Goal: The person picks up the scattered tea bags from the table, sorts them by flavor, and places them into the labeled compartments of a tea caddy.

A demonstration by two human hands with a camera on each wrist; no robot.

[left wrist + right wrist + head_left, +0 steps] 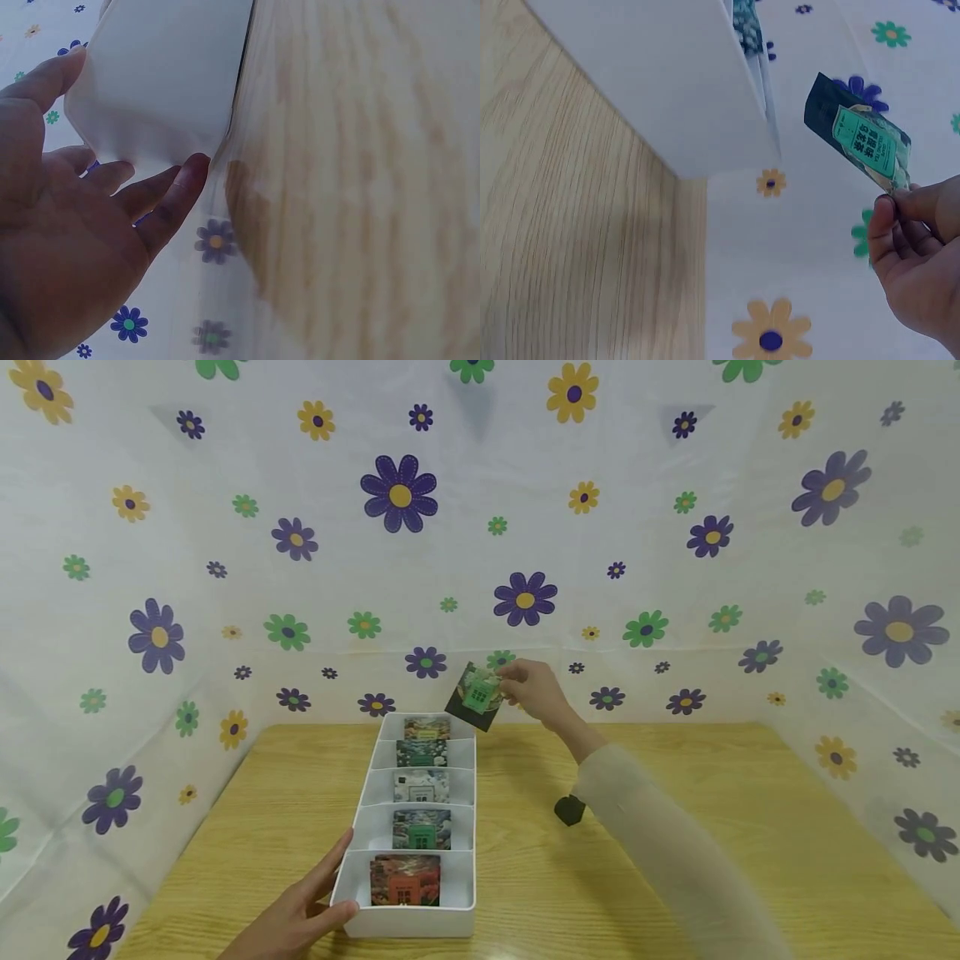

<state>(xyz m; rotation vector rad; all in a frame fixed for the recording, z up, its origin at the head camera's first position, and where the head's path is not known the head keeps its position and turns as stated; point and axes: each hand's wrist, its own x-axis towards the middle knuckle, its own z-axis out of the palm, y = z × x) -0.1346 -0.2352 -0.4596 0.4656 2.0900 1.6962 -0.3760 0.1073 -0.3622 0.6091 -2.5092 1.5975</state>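
Note:
A long white divided box (474,827) stands on the table, its compartments in a row running away from me. Tea sachets stand in them: red (406,881) at the front, then green, pale and dark ones, and a yellow-labelled one (427,727) at the back. My left hand (303,902) holds the near left corner of the box, thumb at the front rim and fingers along the side. Beyond the far right corner, my right hand (536,692) pinches a dark tea sachet with a green label (866,139) by its edge, raised and tilted above the table.
The wooden table (675,827) extends to both sides of the box. A white cloth with printed flowers (337,585) hangs behind it and along the sides. A small black object (569,811) shows beside the right sleeve (667,852).

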